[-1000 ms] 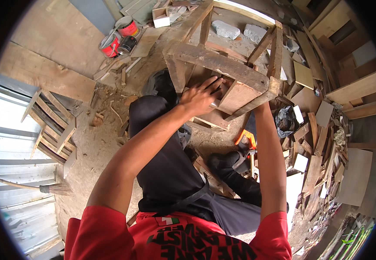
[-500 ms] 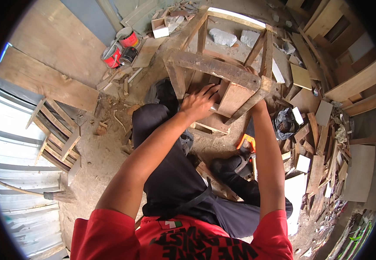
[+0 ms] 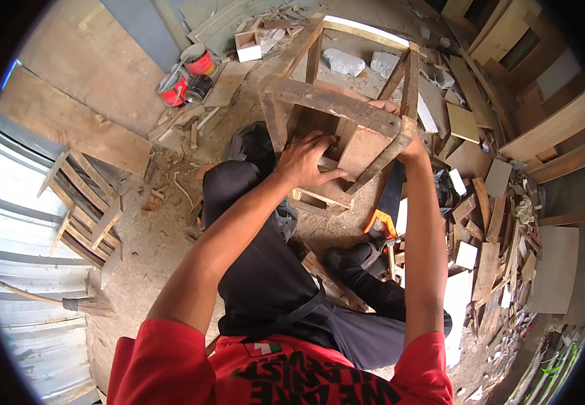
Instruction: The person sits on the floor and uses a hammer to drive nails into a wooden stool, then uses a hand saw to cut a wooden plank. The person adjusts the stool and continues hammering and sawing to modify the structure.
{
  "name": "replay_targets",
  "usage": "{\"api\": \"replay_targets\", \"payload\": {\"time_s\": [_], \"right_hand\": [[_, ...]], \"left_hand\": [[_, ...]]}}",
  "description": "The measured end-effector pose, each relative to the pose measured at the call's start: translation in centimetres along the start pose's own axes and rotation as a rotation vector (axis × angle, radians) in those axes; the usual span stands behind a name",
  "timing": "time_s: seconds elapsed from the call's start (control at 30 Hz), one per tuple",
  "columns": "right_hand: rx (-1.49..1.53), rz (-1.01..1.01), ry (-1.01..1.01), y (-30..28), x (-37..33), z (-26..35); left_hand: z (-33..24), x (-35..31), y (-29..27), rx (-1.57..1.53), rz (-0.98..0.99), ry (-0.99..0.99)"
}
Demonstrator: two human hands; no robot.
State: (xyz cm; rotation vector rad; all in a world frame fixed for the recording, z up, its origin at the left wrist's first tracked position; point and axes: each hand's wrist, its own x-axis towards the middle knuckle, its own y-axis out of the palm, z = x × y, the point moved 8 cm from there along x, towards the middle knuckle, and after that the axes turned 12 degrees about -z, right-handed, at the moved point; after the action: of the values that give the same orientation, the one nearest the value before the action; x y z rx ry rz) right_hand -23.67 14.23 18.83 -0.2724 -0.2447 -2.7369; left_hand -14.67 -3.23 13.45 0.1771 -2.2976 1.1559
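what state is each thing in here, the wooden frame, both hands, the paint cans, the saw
wooden stool frame: unfinished, tipped on its side on the ground, no seat top
left hand: fingers curled onto a lower rail of the frame
right hand: gripping the frame's upper corner
red paint cans: upright, lids off
orange-handled saw: lying on the ground, untouched
small white box: open, on the ground

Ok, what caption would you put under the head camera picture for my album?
Seated person's left hand and right hand grip a rough wooden frame amid wood scraps.
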Motion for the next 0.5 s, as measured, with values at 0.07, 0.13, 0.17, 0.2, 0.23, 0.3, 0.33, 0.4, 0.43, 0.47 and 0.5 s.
{"api": "replay_targets", "payload": {"time_s": [0.07,0.13,0.17,0.2,0.23,0.3,0.33,0.4,0.43,0.47,0.5], "right_hand": [[-0.047,0.005,0.019,0.0,-0.5,0.1],[-0.087,-0.056,0.091,-0.6,-1.4,-1.2],[-0.106,-0.087,0.126,-0.9,-1.9,-1.9],[-0.106,-0.125,0.133,-1.3,-2.2,-2.3],[-0.106,-0.163,0.141,-1.7,-2.4,-2.6],[-0.103,-0.235,0.155,-2.2,-2.9,-2.8],[-0.126,-0.242,0.115,-2.0,-3.5,-2.4],[-0.174,-0.258,0.033,-1.3,-5.2,-1.5],[-0.185,-0.299,0.040,-1.6,-6.1,-2.0],[-0.195,-0.340,0.048,-1.9,-7.0,-2.8],[-0.206,-0.383,0.056,-2.0,-8.0,-3.3]], "left_hand": [[-0.3,0.0,-0.4,0.000,-0.033,0.018],[-0.3,-0.1,-0.4,0.020,-0.045,0.076],[0.0,-0.1,0.1,0.041,-0.039,0.124],[-0.2,0.0,0.2,0.062,-0.032,0.172],[-0.3,0.0,0.2,0.042,-0.049,0.180],[-0.4,0.0,0.0,0.006,-0.082,0.194],[-0.3,-0.1,0.2,0.010,-0.049,0.191],[-0.1,-0.2,0.6,0.017,0.017,0.187],[-0.9,0.1,0.5,-0.077,-0.005,0.194],[-1.7,0.3,0.5,-0.171,-0.027,0.200],[-2.6,0.6,0.4,-0.266,-0.047,0.207]]}}
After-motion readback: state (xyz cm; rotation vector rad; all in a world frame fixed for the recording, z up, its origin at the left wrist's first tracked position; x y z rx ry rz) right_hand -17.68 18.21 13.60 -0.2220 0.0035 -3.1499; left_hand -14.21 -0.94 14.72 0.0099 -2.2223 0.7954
